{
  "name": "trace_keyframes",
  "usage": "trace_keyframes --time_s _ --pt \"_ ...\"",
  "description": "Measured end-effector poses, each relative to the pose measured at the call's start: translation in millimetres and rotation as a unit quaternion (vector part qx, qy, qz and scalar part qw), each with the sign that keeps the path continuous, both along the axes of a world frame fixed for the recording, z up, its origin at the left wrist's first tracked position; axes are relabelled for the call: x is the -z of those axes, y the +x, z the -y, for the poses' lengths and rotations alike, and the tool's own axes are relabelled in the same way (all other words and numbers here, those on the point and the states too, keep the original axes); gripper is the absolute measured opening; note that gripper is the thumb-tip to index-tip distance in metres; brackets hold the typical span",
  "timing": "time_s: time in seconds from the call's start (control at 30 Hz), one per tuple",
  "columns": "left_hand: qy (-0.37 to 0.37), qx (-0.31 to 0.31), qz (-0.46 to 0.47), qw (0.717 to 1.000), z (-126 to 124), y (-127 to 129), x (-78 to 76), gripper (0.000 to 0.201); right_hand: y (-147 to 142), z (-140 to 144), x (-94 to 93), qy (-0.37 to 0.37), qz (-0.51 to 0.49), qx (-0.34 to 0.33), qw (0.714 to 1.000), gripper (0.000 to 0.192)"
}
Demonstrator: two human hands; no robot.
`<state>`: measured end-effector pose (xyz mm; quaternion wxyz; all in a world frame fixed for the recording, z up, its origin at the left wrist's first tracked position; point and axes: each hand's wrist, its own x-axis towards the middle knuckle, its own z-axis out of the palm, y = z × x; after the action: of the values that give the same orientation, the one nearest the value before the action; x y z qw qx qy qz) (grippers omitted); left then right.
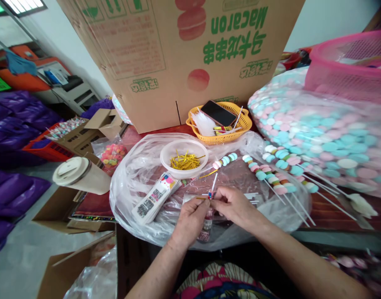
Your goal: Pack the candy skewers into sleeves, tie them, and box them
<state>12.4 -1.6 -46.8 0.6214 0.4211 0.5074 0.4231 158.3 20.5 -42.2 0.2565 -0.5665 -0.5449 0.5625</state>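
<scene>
My left hand and my right hand meet over a clear plastic sheet. Together they pinch the neck of a small clear bag at a white stick, whose far end carries a marshmallow skewer. A gold twist tie runs between the fingers of both hands. Just beyond the hands stands a white bowl with several gold twist ties. A stack of printed bags lies left of my left hand. Several finished pastel skewers lie to the right.
A yellow basket holding a phone and sticks sits behind the bowl, before a big cardboard box. A large bag of pastel marshmallows and a pink basket fill the right. A lidded paper cup lies left.
</scene>
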Motion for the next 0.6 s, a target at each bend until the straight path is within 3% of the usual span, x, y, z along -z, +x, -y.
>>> trace_keyframes --time_s 0.07,0.1,0.2,0.27,0.33,0.43,0.5,0.53,0.6 --pt "-0.058 -0.031 0.079 0.995 0.7 1.3 2.0 0.027 2.1 4.9 -2.1 0.012 -0.022 0.005 1.0 0.013" --pt "-0.099 -0.018 0.123 0.987 0.8 0.9 2.3 0.028 5.0 7.4 -5.6 0.03 -0.035 -0.019 0.999 0.012" --pt "-0.21 0.092 0.234 0.945 1.3 -2.6 0.2 0.036 18.9 10.6 -21.4 0.141 -0.057 -0.162 0.975 0.019" --pt "-0.23 0.141 0.276 0.922 2.3 -3.2 -3.0 0.043 28.1 8.2 -29.2 0.188 -0.076 -0.243 0.949 0.021" --pt "-0.221 0.129 0.293 0.921 3.7 -0.5 -6.9 0.053 32.5 5.3 -30.0 0.166 -0.09 -0.266 0.945 0.019" --pt "-0.191 0.004 0.287 0.939 5.4 8.7 -12.9 0.064 25.9 8.4 -19.0 0.116 -0.053 -0.137 0.982 0.028" --pt "-0.169 -0.091 0.278 0.941 5.8 15.8 -15.2 0.065 16.1 16.5 -8.1 0.166 -0.003 -0.032 0.986 0.033" --pt "-0.158 -0.124 0.273 0.941 5.8 19.1 -15.5 0.062 11.6 21.1 -3.0 0.222 0.028 -0.005 0.975 0.031" --pt "-0.128 -0.152 0.247 0.948 6.5 24.5 -14.4 0.052 6.5 27.9 4.8 0.373 0.112 -0.002 0.921 0.025"
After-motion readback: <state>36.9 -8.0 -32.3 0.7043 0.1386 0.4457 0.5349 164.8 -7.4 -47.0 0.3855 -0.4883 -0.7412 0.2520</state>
